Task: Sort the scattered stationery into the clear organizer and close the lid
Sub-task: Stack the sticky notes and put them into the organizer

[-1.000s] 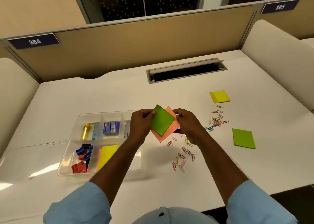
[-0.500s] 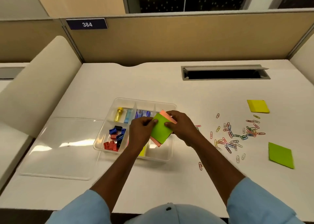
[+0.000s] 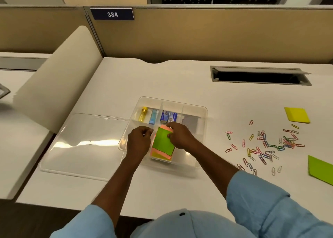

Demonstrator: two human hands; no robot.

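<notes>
One clear plastic lid (image 3: 84, 142) lies flat on the white desk (image 3: 162, 79), its right edge up against the clear plastic divided organizer (image 3: 202, 111). One dark blue number plate (image 3: 112, 14), reading 384, is fixed on the tan partition behind.

Organizer, back row:
- One small yellow cylinder-shaped item (image 3: 143, 116) and one pale blue stick-shaped item (image 3: 152, 119), side by side in the left compartment.
- Two small blue-and-white boxes (image 3: 168, 116) in the middle compartment.
- One flat grey item (image 3: 190, 124) in the right compartment; its kind is not readable.

Left hand (image 3: 138, 142): over the organizer's front left part, fingers curled in, tips just beside the left edge of the paper stack. Whether they hold or touch anything cannot be told.

Front middle compartment: one green square sticky-note pad (image 3: 163, 144) sits on top of a salmon-orange pad (image 3: 152, 152), which lies on a yellow pad (image 3: 158, 156). The stack sits inside the compartment, slightly fanned.

Right hand (image 3: 180, 138): thumb and forefinger pinch the far right corner of the green square sticky-note pad.

On the desk, right of the organizer:
- One grey-framed cable slot (image 3: 259, 76), far back.
- Many coloured wire paper clips (image 3: 266, 145), scattered loose.
- One yellow square sticky-note pad (image 3: 297, 115), beyond the clips.
- One second green pad (image 3: 319, 169), at the right edge and partly cut off.
</notes>
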